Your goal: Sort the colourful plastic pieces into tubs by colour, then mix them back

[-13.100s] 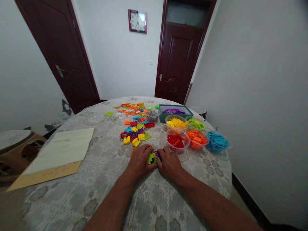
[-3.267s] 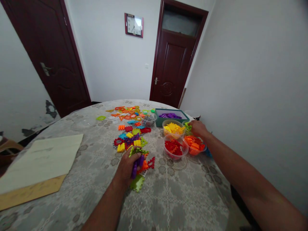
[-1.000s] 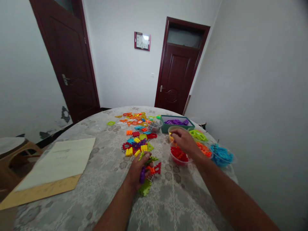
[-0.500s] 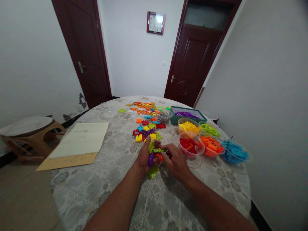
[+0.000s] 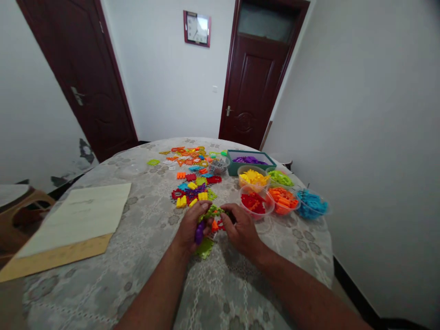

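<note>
My left hand [image 5: 189, 227] is closed around an assembly of plastic building pieces. A lime-green notched piece [image 5: 213, 211] forms its upper part, and a purple piece [image 5: 199, 233] sticks out below the thumb. On the right end of the green part, the fingers of my right hand [image 5: 243, 230] are pinched; whatever small part lies between them is hidden. Beneath the hands, an orange piece [image 5: 215, 225], a red piece [image 5: 222, 225] and a green square piece [image 5: 205, 249] show on the tablecloth. Just beyond is a pile of mixed pieces [image 5: 192, 190].
Clear tubs hold red pieces [image 5: 253, 203], orange pieces [image 5: 283, 200], blue pieces [image 5: 311, 204], yellow pieces [image 5: 253, 177] and green pieces [image 5: 280, 178]. Behind them stands a green-rimmed box [image 5: 233, 169] with purple pieces. Paper sheets [image 5: 79, 215] lie at left. More pieces [image 5: 187, 156] spread at the back.
My right hand has come back from the tubs on the right to the assembly in my left hand. The left hand keeps its hold. The head view has shifted about.
</note>
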`<state>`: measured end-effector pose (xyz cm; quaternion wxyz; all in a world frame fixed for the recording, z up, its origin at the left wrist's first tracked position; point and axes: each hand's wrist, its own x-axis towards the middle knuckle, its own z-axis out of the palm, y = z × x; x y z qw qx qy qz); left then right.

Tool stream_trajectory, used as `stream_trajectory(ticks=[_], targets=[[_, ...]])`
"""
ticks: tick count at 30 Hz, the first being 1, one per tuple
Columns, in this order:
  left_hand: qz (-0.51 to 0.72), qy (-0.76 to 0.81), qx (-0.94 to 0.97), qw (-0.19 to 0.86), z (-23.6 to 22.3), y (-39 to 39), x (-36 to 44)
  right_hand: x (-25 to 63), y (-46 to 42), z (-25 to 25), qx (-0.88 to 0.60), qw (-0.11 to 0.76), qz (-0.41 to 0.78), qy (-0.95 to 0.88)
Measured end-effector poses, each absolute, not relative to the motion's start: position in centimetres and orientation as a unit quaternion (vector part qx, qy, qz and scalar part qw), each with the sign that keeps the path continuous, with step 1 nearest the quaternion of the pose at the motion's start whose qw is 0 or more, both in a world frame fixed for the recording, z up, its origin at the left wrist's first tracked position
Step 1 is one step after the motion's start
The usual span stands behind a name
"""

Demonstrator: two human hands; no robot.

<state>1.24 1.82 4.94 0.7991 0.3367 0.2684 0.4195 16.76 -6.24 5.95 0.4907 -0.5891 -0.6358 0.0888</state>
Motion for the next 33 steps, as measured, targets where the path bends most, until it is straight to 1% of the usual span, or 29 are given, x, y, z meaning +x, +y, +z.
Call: stream_trajectory(ticks=[5,9,12,14,16,17,19,22,24,27,33], targets=[[0.430,0.279,0.381,0.769,4.9,2.0,1.3,17.2,-6.2,6.5,-0.592,0.510,0.087,-0.619],[0.454,0.280,0.357,0.767,4.7,2.4,1.3,19.5,-6.4,8.7,-0.607,0.535,0.079,-0.582],[0.454,0.263,0.329,0.785,4.9,2.5,1.1,23.5,-6.7,11.5,-0.650,0.540,0.033,-0.534],[0.449,0.249,0.316,0.798,5.0,2.4,1.0,27.0,-6.7,13.5,-0.683,0.520,-0.026,-0.512],[0.445,0.249,0.317,0.799,5.0,2.3,0.9,30.9,-6.4,15.1,-0.718,0.468,-0.103,-0.506],[0.442,0.257,0.326,0.795,5.1,2.3,1.0,32.8,-6.1,15.7,-0.740,0.428,-0.142,-0.499],[0.432,0.281,0.352,0.781,5.1,2.2,1.1,36.1,-5.3,16.4,-0.786,0.327,-0.185,-0.490],[0.426,0.309,0.383,0.759,5.3,2.1,1.2,39.8,-4.1,16.4,-0.839,0.173,-0.191,-0.479],[0.430,0.316,0.393,0.749,5.4,2.0,1.2,41.3,-3.4,15.9,-0.854,0.105,-0.179,-0.478],[0.436,0.314,0.398,0.744,5.4,2.2,1.2,42.3,-2.6,14.9,-0.857,0.067,-0.156,-0.487],[0.422,0.335,0.400,0.741,4.5,2.5,1.4,42.4,-1.8,13.3,-0.850,0.056,-0.117,-0.510]])
